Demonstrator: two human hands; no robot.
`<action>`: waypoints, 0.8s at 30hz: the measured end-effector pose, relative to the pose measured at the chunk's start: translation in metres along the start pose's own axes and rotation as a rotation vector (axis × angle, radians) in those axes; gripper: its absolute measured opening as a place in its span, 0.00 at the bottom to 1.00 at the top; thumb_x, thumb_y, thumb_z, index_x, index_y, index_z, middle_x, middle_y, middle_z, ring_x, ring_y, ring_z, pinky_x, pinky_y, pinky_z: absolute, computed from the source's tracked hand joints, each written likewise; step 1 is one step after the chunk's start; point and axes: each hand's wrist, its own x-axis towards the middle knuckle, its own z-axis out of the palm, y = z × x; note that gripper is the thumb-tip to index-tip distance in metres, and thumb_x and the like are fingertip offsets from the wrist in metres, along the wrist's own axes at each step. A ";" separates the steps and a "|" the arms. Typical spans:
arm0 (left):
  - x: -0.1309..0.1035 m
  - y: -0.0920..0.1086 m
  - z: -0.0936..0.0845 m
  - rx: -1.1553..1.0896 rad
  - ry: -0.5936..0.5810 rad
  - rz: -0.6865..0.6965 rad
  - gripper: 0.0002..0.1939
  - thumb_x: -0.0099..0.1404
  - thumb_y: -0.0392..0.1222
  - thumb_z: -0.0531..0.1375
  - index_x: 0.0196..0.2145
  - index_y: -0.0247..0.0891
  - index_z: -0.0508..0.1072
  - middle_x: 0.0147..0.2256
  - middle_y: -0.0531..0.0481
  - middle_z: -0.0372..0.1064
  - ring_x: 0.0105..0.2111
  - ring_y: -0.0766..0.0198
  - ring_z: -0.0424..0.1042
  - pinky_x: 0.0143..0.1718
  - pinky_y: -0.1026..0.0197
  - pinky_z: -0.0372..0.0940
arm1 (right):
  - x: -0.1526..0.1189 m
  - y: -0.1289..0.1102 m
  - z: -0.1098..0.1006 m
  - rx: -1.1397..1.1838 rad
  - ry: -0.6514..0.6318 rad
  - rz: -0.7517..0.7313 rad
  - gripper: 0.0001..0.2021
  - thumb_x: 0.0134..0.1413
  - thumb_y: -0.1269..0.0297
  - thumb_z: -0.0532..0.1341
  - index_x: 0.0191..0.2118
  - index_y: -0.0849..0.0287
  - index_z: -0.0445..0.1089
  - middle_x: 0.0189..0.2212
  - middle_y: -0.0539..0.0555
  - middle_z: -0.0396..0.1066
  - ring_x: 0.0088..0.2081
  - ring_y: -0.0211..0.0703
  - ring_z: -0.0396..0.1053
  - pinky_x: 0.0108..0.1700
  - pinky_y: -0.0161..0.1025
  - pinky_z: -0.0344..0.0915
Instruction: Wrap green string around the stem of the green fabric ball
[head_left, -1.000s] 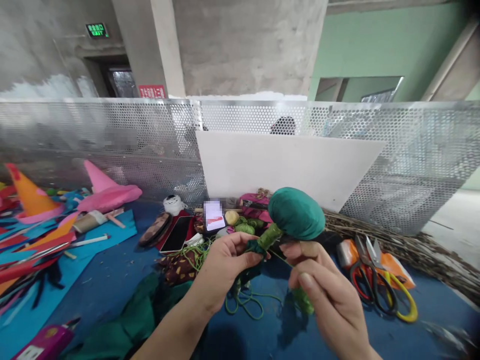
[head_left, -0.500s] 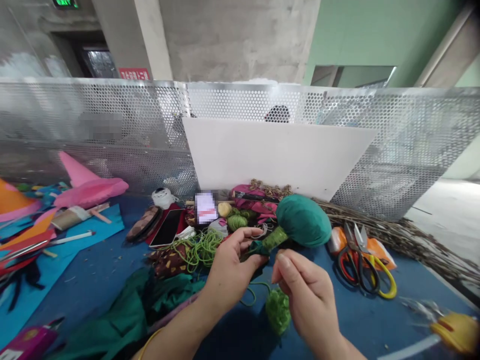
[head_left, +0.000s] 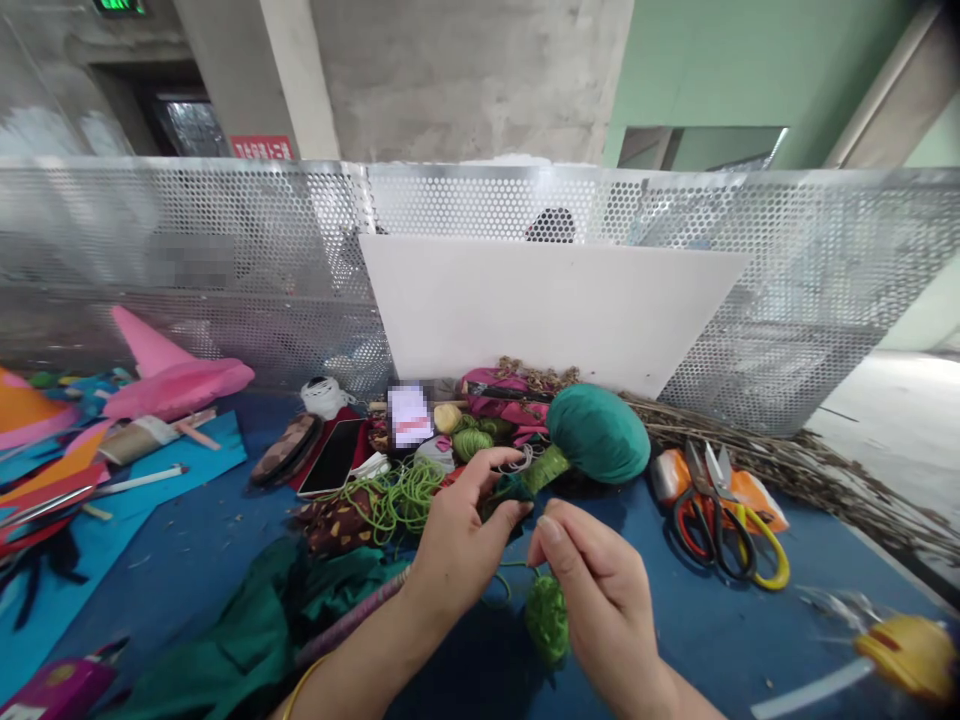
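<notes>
A teal cloth-covered ball (head_left: 598,432) leans to the upper right on a neck wrapped in green material (head_left: 547,468). My left hand (head_left: 469,535) curls its thumb and fingers around the dark teal cloth at the neck's lower end. Just right of the neck, my right hand (head_left: 592,580) is closed in a pinch, and whatever lies between its fingertips is hidden. A shiny green bundle (head_left: 547,620) shows beside and partly behind my right hand, with a thin green strand near it.
Tangled green yarn (head_left: 405,495), a black-screened phone (head_left: 334,458) and teal cloth (head_left: 232,640) lie to the left. Scissors (head_left: 709,510) rest on an orange packet at right, near a yellow tape dispenser (head_left: 911,655). A white board (head_left: 555,310) leans against perforated metal panels behind dry twigs.
The ball and both hands have shifted slightly left in view, as has the whole scene. My right hand has moved a little closer to the left, below the neck.
</notes>
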 end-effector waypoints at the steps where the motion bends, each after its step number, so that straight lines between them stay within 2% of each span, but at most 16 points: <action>1: -0.001 0.001 0.000 0.055 -0.004 0.021 0.16 0.59 0.36 0.57 0.46 0.42 0.71 0.40 0.51 0.75 0.39 0.59 0.74 0.43 0.59 0.65 | 0.000 0.001 0.000 0.005 -0.005 -0.003 0.16 0.65 0.67 0.53 0.24 0.58 0.63 0.20 0.46 0.61 0.23 0.33 0.60 0.26 0.30 0.56; 6: -0.004 0.002 -0.001 0.384 -0.008 0.091 0.14 0.64 0.39 0.53 0.46 0.40 0.71 0.41 0.46 0.77 0.40 0.53 0.75 0.41 0.54 0.65 | 0.002 0.006 0.001 0.052 -0.047 -0.021 0.16 0.66 0.68 0.52 0.25 0.58 0.62 0.21 0.47 0.61 0.24 0.33 0.59 0.27 0.30 0.56; 9: -0.005 0.002 -0.001 0.594 0.003 0.066 0.13 0.66 0.40 0.50 0.45 0.39 0.70 0.36 0.45 0.77 0.37 0.49 0.76 0.37 0.52 0.65 | 0.004 0.007 -0.001 0.060 -0.069 -0.034 0.15 0.66 0.68 0.52 0.25 0.58 0.62 0.22 0.47 0.61 0.25 0.34 0.59 0.27 0.31 0.57; 11: -0.004 0.002 -0.003 0.654 0.022 0.039 0.12 0.67 0.42 0.50 0.45 0.39 0.68 0.34 0.45 0.76 0.36 0.48 0.76 0.36 0.52 0.65 | 0.007 0.006 -0.003 0.048 -0.110 -0.053 0.15 0.66 0.68 0.52 0.26 0.58 0.62 0.23 0.48 0.62 0.26 0.35 0.61 0.29 0.32 0.58; 15: -0.001 0.001 -0.009 0.555 0.052 0.028 0.11 0.66 0.41 0.51 0.45 0.41 0.66 0.37 0.46 0.76 0.37 0.51 0.75 0.38 0.53 0.65 | 0.014 0.001 -0.012 0.002 -0.195 -0.164 0.11 0.65 0.72 0.52 0.30 0.58 0.64 0.28 0.51 0.67 0.34 0.38 0.68 0.38 0.34 0.65; 18: 0.002 0.001 -0.014 0.465 0.075 0.036 0.10 0.65 0.42 0.52 0.43 0.42 0.66 0.38 0.48 0.75 0.38 0.53 0.74 0.40 0.54 0.64 | 0.017 -0.003 -0.019 -0.121 -0.167 -0.273 0.09 0.62 0.76 0.53 0.33 0.58 0.65 0.36 0.54 0.71 0.40 0.39 0.70 0.42 0.34 0.66; 21: 0.004 0.001 -0.017 0.407 0.072 0.053 0.08 0.65 0.42 0.54 0.41 0.42 0.67 0.36 0.50 0.74 0.37 0.56 0.74 0.40 0.57 0.64 | 0.017 -0.005 -0.024 -0.277 -0.070 -0.371 0.09 0.60 0.78 0.54 0.34 0.59 0.67 0.38 0.56 0.70 0.39 0.38 0.69 0.40 0.32 0.66; 24: 0.004 0.001 -0.018 0.395 0.067 0.065 0.08 0.64 0.42 0.55 0.41 0.42 0.69 0.36 0.51 0.74 0.37 0.57 0.73 0.39 0.58 0.64 | 0.016 -0.005 -0.026 -0.390 0.017 -0.414 0.10 0.59 0.78 0.54 0.33 0.59 0.68 0.33 0.55 0.66 0.31 0.36 0.67 0.33 0.31 0.65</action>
